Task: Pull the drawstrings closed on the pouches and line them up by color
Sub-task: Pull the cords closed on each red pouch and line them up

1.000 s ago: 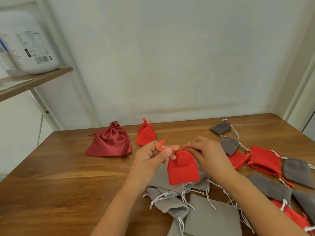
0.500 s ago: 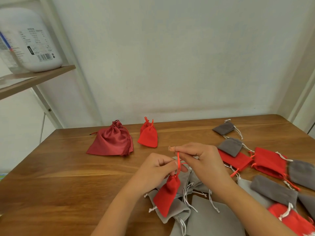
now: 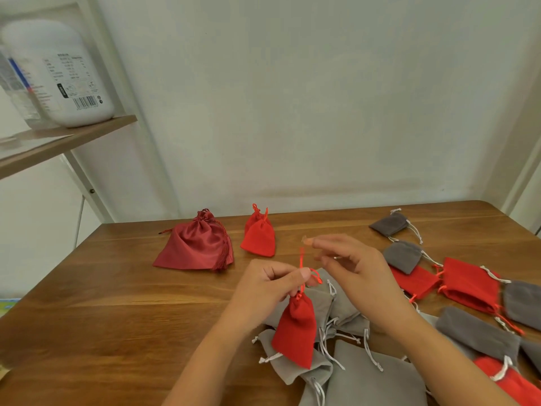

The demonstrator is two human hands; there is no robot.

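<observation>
A small red pouch (image 3: 295,332) hangs with its neck cinched, and my left hand (image 3: 268,284) pinches its red drawstring (image 3: 301,257) just above the neck. My right hand (image 3: 351,265) hovers to the right of the cord with its fingers loosely spread and blurred, holding nothing. Two closed pouches stand at the back: a dark red satin pouch (image 3: 197,244) and a bright red pouch (image 3: 259,234). Under my hands lies a heap of light grey pouches (image 3: 345,370) with white cords.
On the right of the wooden table (image 3: 102,303) lie several loose pouches, dark grey (image 3: 402,254) and red (image 3: 468,284). A shelf (image 3: 58,142) at the upper left carries a white plastic jug (image 3: 58,74). A white wall stands behind the table.
My right hand has let go of the red drawstring and moved up and to the right. The red pouch now hangs closed from my left hand alone.
</observation>
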